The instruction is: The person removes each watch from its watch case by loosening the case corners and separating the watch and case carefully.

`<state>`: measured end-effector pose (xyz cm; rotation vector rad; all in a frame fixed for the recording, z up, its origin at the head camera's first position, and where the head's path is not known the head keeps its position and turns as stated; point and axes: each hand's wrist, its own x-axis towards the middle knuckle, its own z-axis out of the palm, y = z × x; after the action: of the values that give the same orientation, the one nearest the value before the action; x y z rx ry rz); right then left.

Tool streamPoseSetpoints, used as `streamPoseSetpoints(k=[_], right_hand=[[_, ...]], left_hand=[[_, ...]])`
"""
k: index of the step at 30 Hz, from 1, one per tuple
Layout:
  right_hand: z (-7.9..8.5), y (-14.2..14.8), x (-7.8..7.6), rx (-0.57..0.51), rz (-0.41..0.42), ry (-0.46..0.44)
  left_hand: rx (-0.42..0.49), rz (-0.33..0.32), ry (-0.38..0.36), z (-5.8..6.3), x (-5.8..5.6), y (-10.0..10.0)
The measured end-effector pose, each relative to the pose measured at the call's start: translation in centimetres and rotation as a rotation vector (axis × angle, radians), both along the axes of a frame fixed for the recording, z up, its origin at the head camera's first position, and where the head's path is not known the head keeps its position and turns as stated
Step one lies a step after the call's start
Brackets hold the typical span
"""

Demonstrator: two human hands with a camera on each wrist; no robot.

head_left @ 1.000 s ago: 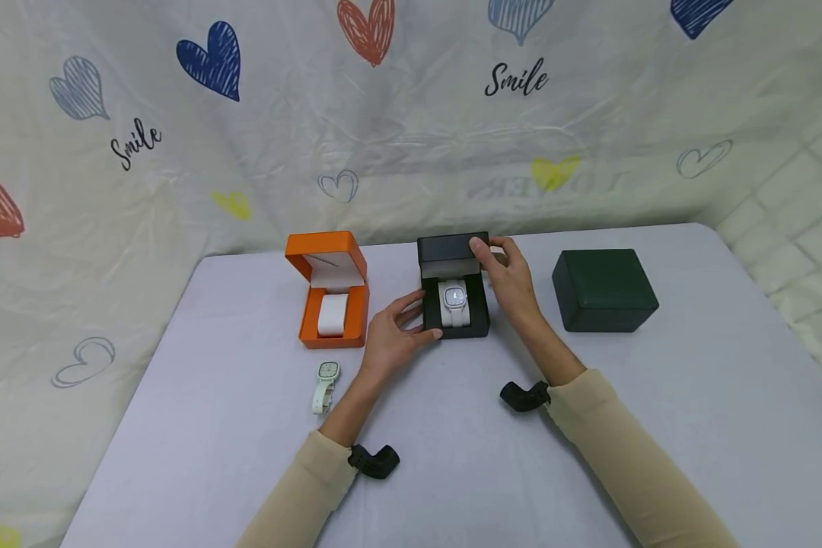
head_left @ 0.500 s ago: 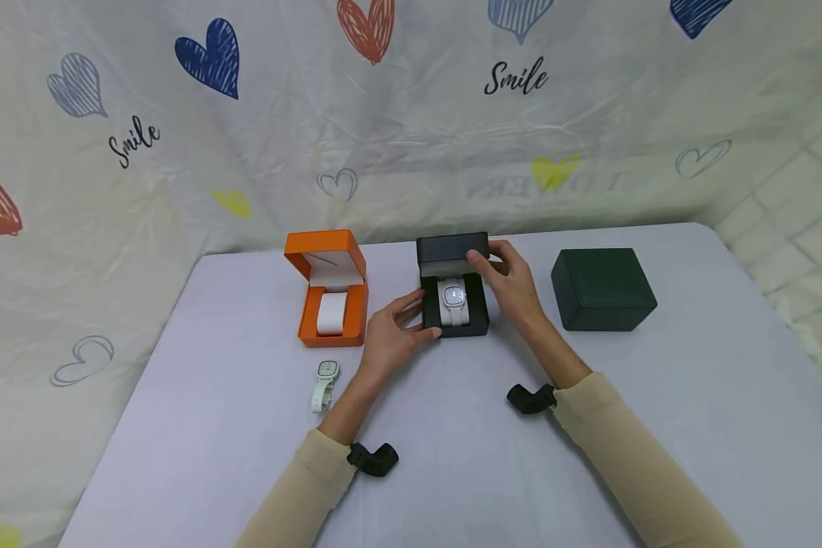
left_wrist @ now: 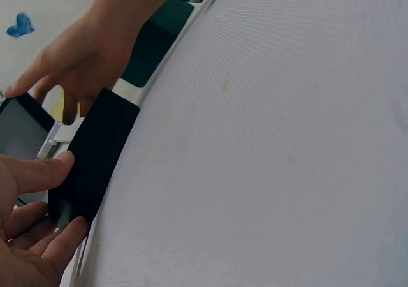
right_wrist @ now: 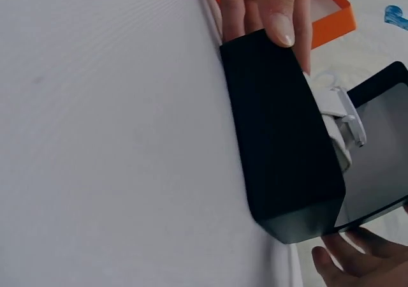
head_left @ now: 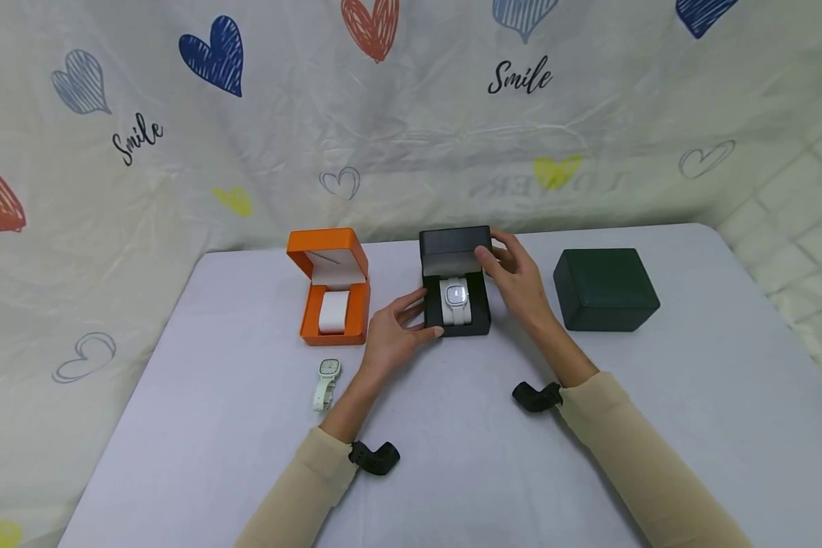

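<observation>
A black watch box stands on the table with its lid raised. Inside it a white watch sits on a light cushion. My left hand holds the box's base at its left, thumb at the front corner and fingers along the side. In the left wrist view that thumb lies on the box's dark front wall. With my right hand I grip the lid's right end, thumb at its front edge; the other fingers are partly hidden behind it. A second pale watch lies left of my left forearm.
An orange watch box stands at the left, lid up, with a white cushion inside. At the right is a dark green box, its lid down. A heart-printed cloth hangs behind the table.
The black box's lid has tilted slightly farther back, with my right hand still at its right end. My right forearm has shifted a little to the right. My left hand stays on the base.
</observation>
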<state>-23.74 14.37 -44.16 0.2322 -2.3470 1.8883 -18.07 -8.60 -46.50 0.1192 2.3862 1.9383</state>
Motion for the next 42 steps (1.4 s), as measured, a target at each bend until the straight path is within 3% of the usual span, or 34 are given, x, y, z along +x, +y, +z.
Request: streamPoseSetpoints(k=[13,24,42], right_hand=[[1.0,-0.7,-0.9,0.001,-0.091,-0.108],[2.2,-0.9,-1.2,-0.005,-0.111,-0.203],[2.5,-1.2,-1.3,0.002,-0.101,-0.232]], left_hand=[[-0.001,0.004,-0.019,0.1,0.3,0.4],[-0.014,0.004,-0.021,0.1,0.2,0.4],[-0.049,0.014,-0.039,0.4,0.0,0.1]])
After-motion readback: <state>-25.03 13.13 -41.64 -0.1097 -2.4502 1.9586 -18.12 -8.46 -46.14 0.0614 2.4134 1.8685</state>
